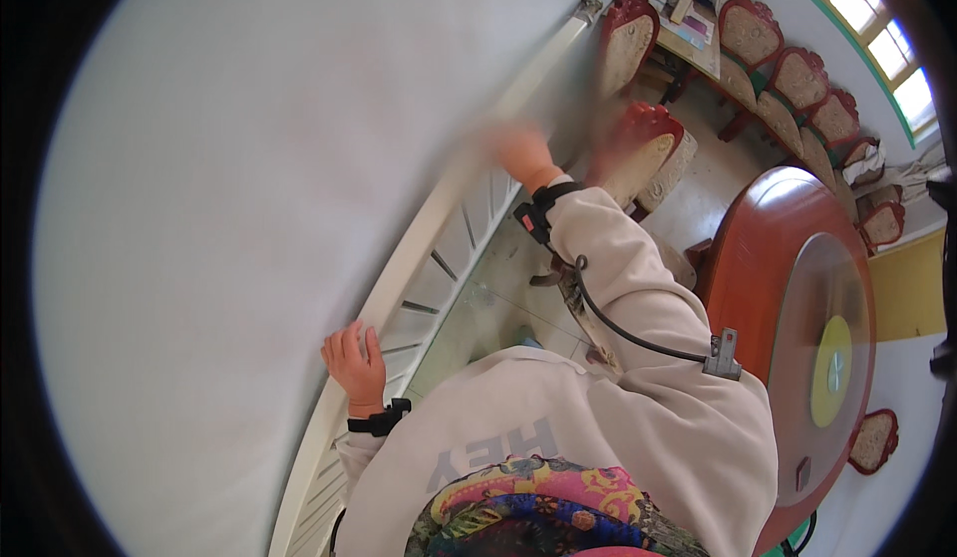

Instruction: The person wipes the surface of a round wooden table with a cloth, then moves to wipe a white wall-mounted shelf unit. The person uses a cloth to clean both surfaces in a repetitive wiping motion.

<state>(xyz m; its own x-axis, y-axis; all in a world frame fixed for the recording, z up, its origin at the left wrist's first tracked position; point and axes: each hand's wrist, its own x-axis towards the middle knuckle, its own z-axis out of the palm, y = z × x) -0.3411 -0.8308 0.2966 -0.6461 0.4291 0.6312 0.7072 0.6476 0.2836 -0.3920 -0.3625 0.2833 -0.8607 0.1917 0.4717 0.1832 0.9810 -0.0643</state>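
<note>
A long white radiator (pixel 407 277) runs diagonally along a pale wall (pixel 224 183). My left hand (pixel 357 366) rests at the radiator's top edge beside the wall, its thumb apart from the fingers and nothing seen in it. Farther up the same edge is my right hand (pixel 519 153), blurred by motion; its fingers are smeared, so whether it holds anything cannot be told. Black bands circle both wrists, and a black cable runs along the right sleeve to a metal clip.
A reddish wooden table (pixel 748 258) with a round glass turntable (pixel 804 392) stands at the right. Carved, upholstered chairs (pixel 635 161) are close to my right arm, with several more below the windows. A desk (pixel 703 52) with papers adjoins the radiator's far end.
</note>
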